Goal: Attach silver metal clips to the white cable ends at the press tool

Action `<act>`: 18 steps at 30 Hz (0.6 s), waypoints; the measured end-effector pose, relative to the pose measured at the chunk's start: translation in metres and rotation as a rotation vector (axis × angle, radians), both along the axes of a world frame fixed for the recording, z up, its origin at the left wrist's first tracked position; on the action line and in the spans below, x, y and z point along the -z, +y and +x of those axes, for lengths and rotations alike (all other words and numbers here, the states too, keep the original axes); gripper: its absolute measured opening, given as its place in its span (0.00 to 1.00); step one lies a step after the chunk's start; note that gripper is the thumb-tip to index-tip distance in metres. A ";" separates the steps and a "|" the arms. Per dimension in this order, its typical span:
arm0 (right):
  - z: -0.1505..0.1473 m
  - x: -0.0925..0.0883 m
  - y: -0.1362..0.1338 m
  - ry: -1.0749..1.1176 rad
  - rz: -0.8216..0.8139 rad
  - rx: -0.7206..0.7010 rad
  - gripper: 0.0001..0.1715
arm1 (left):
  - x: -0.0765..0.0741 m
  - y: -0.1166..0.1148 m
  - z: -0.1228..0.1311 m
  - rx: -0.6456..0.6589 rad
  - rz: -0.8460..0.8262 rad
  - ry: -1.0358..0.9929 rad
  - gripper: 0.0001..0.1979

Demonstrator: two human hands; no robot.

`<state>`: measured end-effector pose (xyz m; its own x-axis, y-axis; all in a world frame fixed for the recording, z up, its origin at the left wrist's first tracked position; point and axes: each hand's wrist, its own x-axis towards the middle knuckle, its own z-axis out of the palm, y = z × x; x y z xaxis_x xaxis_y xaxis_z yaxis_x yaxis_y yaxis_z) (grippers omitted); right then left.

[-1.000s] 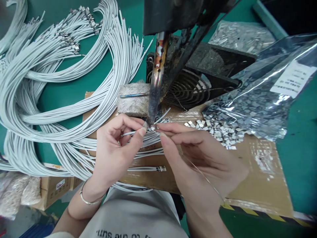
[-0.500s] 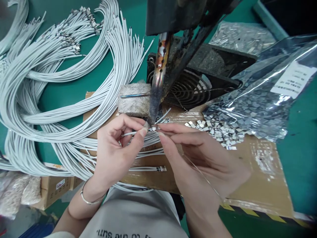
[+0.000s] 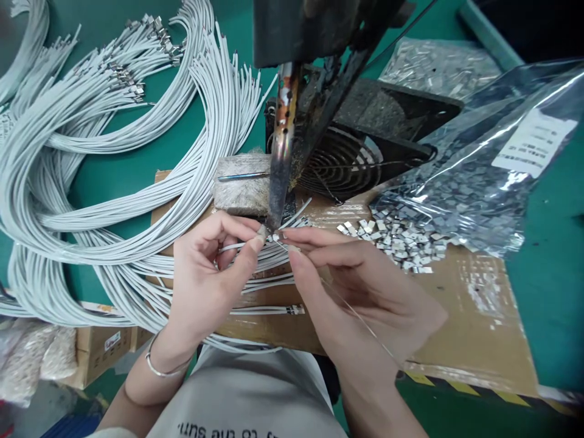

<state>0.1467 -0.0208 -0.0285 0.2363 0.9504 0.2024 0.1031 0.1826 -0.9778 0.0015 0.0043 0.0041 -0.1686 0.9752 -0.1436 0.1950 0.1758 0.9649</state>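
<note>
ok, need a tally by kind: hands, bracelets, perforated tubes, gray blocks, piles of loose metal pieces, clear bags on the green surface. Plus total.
Left hand and right hand: 2
Bracelet: 1
Perforated tube: 1
Gray block: 1
Loose-piece pile: 1
Clear bags, labelled bag and back bag: 2
Total: 8

A left hand (image 3: 205, 280) pinched thumb to forefinger, its other fingers curled in behind the grip. Just beside it, a right hand (image 3: 365, 292) faced the pinch, thumb below and forefinger stretched nearly straight above, their tips drawn close together. The left forearm (image 3: 130, 398) slanted down and left from the grip; the right forearm (image 3: 387, 410) lay down and right.
</note>
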 end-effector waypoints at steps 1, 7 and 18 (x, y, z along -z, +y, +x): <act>0.000 0.000 0.000 0.006 -0.003 -0.006 0.13 | 0.000 0.000 0.000 0.011 0.002 -0.001 0.06; -0.002 0.001 0.000 0.031 -0.009 0.015 0.14 | -0.001 0.001 0.001 0.020 0.009 -0.011 0.07; -0.006 -0.002 0.002 0.045 -0.039 0.042 0.11 | -0.001 0.002 0.002 0.005 -0.021 -0.021 0.07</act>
<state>0.1406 -0.0193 -0.0270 0.2841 0.9464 0.1535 0.0651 0.1407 -0.9879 0.0034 0.0059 0.0053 -0.1603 0.9727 -0.1675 0.1758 0.1951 0.9649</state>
